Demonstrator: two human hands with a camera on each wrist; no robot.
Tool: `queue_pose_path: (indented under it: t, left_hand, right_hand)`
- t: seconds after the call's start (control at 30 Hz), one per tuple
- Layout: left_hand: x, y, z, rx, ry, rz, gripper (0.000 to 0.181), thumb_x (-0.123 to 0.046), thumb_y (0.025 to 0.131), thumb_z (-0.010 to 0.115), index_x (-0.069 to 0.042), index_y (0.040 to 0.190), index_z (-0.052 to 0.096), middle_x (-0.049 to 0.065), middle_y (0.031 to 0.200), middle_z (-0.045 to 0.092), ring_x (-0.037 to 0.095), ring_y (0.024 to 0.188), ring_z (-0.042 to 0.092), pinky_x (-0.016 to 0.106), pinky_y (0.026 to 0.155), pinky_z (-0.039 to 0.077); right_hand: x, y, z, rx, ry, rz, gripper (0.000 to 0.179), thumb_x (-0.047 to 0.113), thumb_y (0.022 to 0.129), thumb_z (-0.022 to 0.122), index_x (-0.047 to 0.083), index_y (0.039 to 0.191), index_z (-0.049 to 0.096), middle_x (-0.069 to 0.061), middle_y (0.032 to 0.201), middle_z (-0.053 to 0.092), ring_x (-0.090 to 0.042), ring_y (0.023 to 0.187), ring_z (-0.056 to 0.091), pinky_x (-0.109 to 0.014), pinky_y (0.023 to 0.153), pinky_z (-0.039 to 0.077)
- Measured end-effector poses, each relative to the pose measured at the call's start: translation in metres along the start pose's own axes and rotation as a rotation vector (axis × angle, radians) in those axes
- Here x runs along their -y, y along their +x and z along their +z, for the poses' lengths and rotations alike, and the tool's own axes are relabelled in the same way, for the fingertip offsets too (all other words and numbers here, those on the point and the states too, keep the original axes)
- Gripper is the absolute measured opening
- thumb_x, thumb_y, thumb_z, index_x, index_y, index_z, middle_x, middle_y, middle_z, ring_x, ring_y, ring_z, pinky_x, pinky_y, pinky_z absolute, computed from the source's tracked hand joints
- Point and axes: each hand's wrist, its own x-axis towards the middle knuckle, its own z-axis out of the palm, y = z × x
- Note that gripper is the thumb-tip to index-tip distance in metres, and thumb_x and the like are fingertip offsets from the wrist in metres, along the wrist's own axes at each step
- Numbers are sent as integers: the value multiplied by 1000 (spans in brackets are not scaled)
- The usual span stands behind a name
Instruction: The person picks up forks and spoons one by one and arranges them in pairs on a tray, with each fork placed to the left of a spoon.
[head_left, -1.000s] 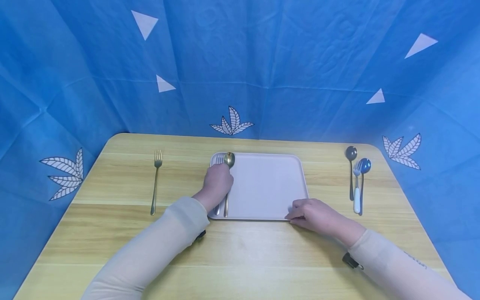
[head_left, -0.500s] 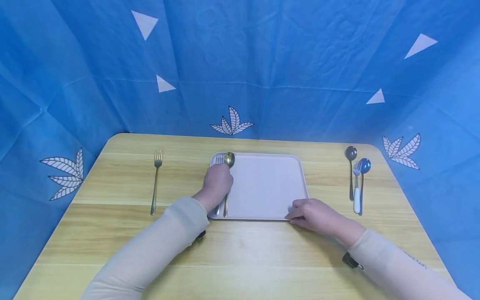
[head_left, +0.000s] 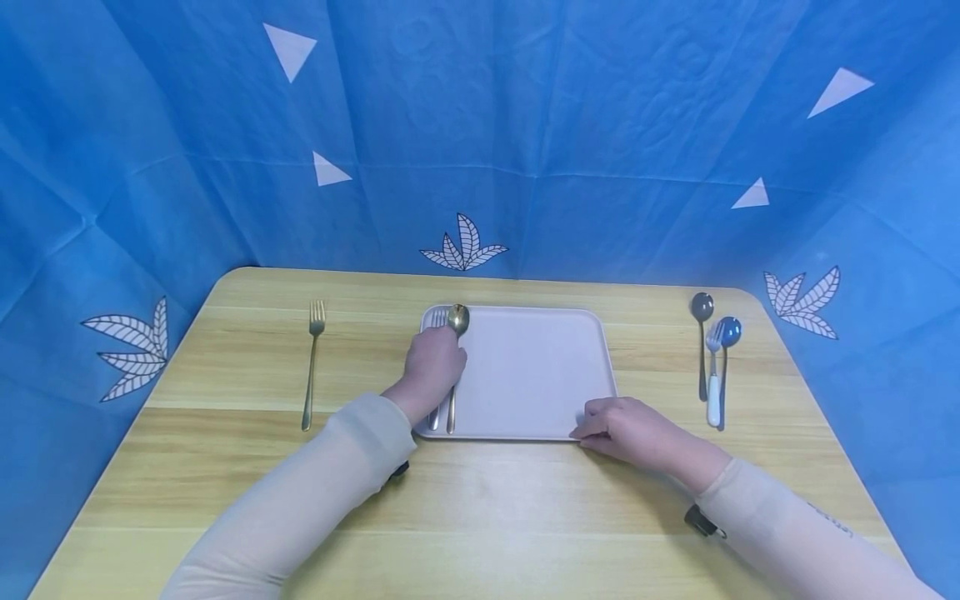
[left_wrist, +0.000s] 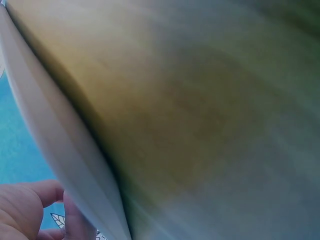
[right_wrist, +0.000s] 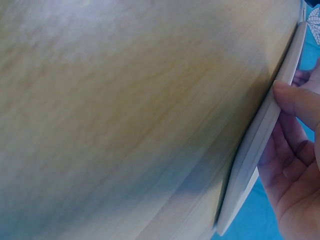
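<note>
A pale rectangular tray (head_left: pixel 536 367) lies in the middle of the table. Along its left side a silver fork (head_left: pixel 439 317) and a gold-toned spoon (head_left: pixel 458 319) lie side by side, heads away from me. My left hand (head_left: pixel 433 358) reaches over both and grips the spoon around its middle, hiding the handles there; in the left wrist view its curled fingers (left_wrist: pixel 47 192) show beyond the tray's near side. My right hand (head_left: pixel 626 429) pinches the tray's near right corner. The right wrist view shows the thumb (right_wrist: pixel 295 97) against the rim, with the other fingers on the inner side.
A gold-toned fork (head_left: pixel 312 350) lies alone at the left of the wooden table (head_left: pixel 495 517). Toward the right are a dark spoon (head_left: pixel 702 308), a white-handled fork (head_left: pixel 714 400) and a bluish spoon (head_left: pixel 731 332). A blue curtain (head_left: pixel 480 125) surrounds the far edge and sides.
My left hand and forearm have shifted very slightly left, and the spoon's handle end with them. My right hand and the tray have stayed where they were.
</note>
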Motion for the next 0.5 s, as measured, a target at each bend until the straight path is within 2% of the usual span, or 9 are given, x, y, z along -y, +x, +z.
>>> queue_pose_path:
  t: [0.2,0.4,0.5]
  left_hand:
    - [0,0,-2,-4,-14,7,20,-15,96,59,-2,82,65,7,63,59,17,50,59,27,40,47]
    - [1,-2,-6,-7,-13,10,28,-13,95,55,-8,68,58,4,61,56,17,50,57,28,42,47]
    - [2,-2,-9,-13,-26,20,30,-12,95,54,-9,65,55,2,58,52,16,48,55,28,41,45]
  right_hand:
    - [0,0,0,-5,-5,-1,17,13,86,79,16,102,80,17,80,55,2,69,50,-20,65,50]
    - [-1,0,0,-7,-8,5,17,14,85,79,17,102,79,16,82,57,1,71,52,-20,66,51]
    - [-1,0,0,-2,2,2,17,13,85,79,16,102,79,16,81,57,1,71,52,-21,66,51]
